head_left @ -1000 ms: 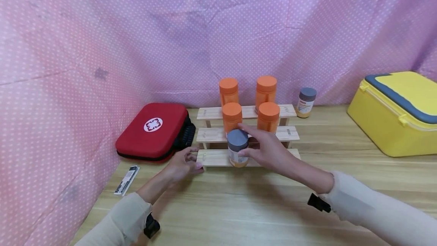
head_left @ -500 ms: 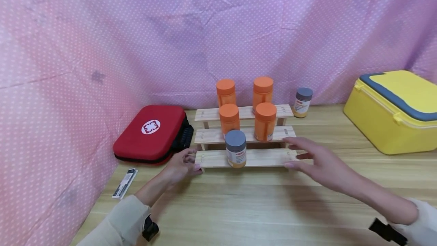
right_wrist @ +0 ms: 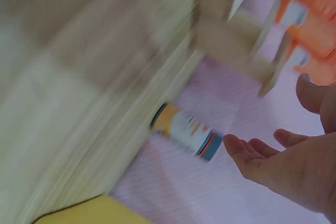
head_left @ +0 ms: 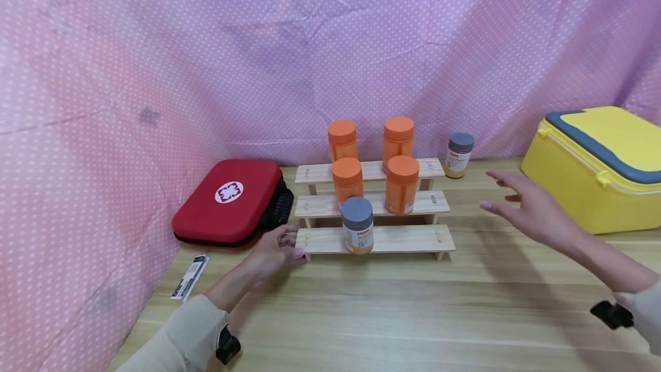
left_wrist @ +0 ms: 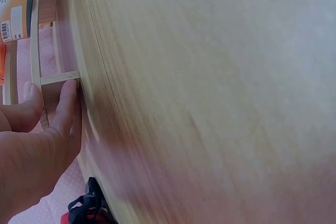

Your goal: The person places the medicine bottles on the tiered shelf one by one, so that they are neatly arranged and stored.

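A three-step wooden display rack (head_left: 413,238) stands on the table. My left hand (head_left: 271,251) holds its left end; in the left wrist view the thumb lies by the step and the fingers (left_wrist: 65,108) against the end support. On the lowest step, left of its middle, stands a grey-lidded jar (head_left: 358,228) with a white label. Two orange pill bottles (head_left: 401,185) stand on the middle step and two more (head_left: 397,136) on the top one. My right hand (head_left: 537,211) hovers right of the rack, fingers spread and holding nothing. Nearest it is another grey-lidded jar (head_left: 457,157), upright on the table.
A red first-aid case (head_left: 227,202) lies left of the rack, with a small flat packet (head_left: 189,277) in front of it. At the right stands a yellow box (head_left: 594,188) with a grey-trimmed lid. A pink dotted cloth (head_left: 310,62) hangs behind the table.
My right hand has let go of the grey-lidded jar on the lowest step, passed the rack's right end and moved farther right. The left hand stays at the rack's left end.
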{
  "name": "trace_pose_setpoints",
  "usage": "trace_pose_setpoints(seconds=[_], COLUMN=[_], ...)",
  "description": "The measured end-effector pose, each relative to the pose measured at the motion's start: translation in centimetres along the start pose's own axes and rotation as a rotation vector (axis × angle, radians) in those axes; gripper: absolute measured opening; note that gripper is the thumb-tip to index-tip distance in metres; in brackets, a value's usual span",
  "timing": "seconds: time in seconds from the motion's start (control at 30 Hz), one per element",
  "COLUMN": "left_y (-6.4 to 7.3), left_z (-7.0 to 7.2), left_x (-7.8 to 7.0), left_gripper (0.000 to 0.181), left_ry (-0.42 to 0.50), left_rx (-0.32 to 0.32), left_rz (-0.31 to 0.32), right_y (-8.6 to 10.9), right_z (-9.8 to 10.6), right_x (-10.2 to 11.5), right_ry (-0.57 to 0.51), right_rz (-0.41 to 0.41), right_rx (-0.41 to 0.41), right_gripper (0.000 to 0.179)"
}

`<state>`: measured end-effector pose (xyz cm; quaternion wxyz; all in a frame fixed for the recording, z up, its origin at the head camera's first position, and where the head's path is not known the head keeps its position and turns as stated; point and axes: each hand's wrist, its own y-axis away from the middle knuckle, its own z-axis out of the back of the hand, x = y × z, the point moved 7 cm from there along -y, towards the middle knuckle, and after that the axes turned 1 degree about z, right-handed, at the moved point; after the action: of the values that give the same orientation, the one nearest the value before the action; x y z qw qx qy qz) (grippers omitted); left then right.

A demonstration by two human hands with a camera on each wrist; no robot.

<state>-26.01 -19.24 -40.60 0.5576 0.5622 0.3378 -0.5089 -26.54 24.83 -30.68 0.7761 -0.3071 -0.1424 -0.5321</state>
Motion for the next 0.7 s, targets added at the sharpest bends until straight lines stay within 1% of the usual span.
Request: trace_pose_setpoints(seconds=[0.1, 0.2, 0.33, 0.47, 0.57, 0.63, 0.7], left_y=[0.0, 0.0, -0.1, -0.3, -0.3, -0.2, -0.2], left_z=[0.0, 0.0, 0.1, 0.1, 0.2, 0.1, 0.1], left_x=[0.0, 0.1, 0.1, 0.2, 0.2, 0.2, 0.2], left_gripper=[0.054, 0.054, 0.054, 0.055, 0.056, 0.056, 0.056], left_ry=[0.005, 0.001, -0.003, 0.001, 0.001, 0.002, 0.002], left_rx=[0.005, -0.001, -0.007, -0.011, -0.011, -0.011, -0.016], left_rz=[-0.002, 0.003, 0.008, 0.01, 0.013, 0.015, 0.022], right_y=[-2.0, -4.5, -8.0, -10.9, -12.4, -13.0, -13.5], right_z=[0.1, 0.1, -0.1, -0.6, -1.3, -1.7, -2.1], right_x=[-1.6, -3.1, -4.8, -6.5, -7.5, -8.1, -8.5], right_ry=[-0.005, -0.007, -0.016, -0.068, -0.116, -0.146, -0.171], right_rz=[-0.031, -0.076, -0.146, -0.202, -0.25, -0.287, -0.307], right_rx=[-0.003, 0.009, 0.057, 0.124, 0.177, 0.208, 0.239], right_gripper=[0.065, 0.071, 0.083, 0.087, 0.09, 0.091, 0.092])
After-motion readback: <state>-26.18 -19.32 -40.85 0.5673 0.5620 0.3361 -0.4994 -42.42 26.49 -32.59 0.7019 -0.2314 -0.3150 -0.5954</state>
